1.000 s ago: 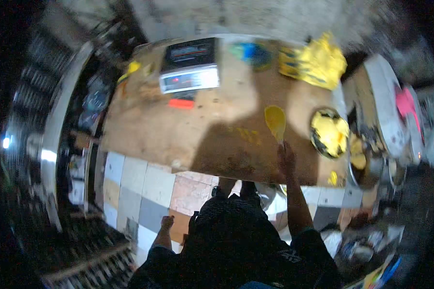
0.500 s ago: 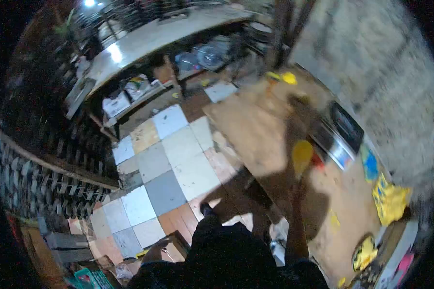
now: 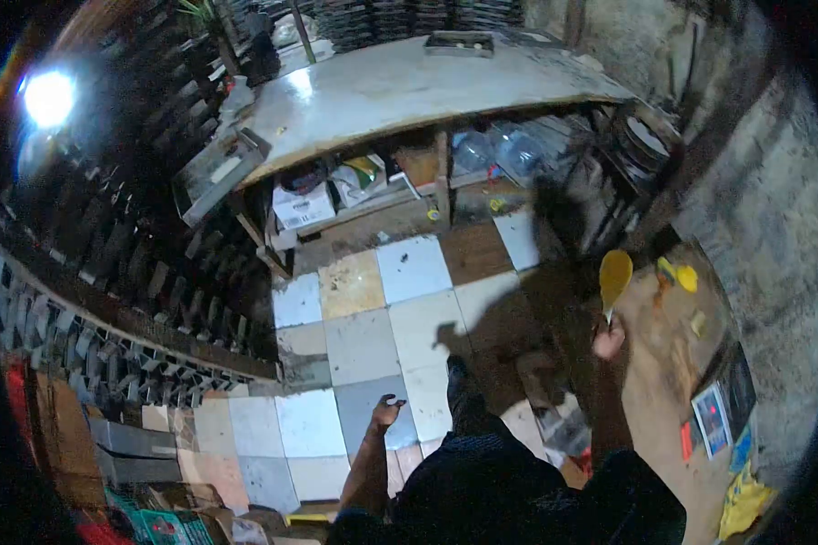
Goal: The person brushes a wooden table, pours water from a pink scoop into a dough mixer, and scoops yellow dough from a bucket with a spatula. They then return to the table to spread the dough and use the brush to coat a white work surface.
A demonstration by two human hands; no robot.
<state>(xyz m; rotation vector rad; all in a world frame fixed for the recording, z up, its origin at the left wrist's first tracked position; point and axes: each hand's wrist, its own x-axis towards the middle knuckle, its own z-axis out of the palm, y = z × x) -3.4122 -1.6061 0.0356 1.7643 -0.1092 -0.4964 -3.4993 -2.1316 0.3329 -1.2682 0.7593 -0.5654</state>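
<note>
My right hand (image 3: pixel 609 341) is closed round the handle of a yellow paddle-shaped tool (image 3: pixel 615 276), whose broad end points up, beside the brown work surface on the right. Over the tiled floor hangs my left hand (image 3: pixel 388 411), its fingers apart and nothing seen between them. Near the wall on the brown surface (image 3: pixel 650 391) lie yellow pieces (image 3: pixel 685 276), a picture card (image 3: pixel 713 420) and a small red item (image 3: pixel 686 441).
A long pale-topped table (image 3: pixel 409 86) spans the far side, with a white box (image 3: pixel 302 207) and plastic bottles (image 3: pixel 518 150) on its lower shelf. Dark stacked racks (image 3: pixel 109 336) stand left. Yellow cloth (image 3: pixel 745 504) lies lower right. A bright lamp (image 3: pixel 49 99) shines upper left.
The view has swung toward the long table. My left hand has come away from my body, out over the tiles. The yellow tool has moved with my right hand toward the surface's far end.
</note>
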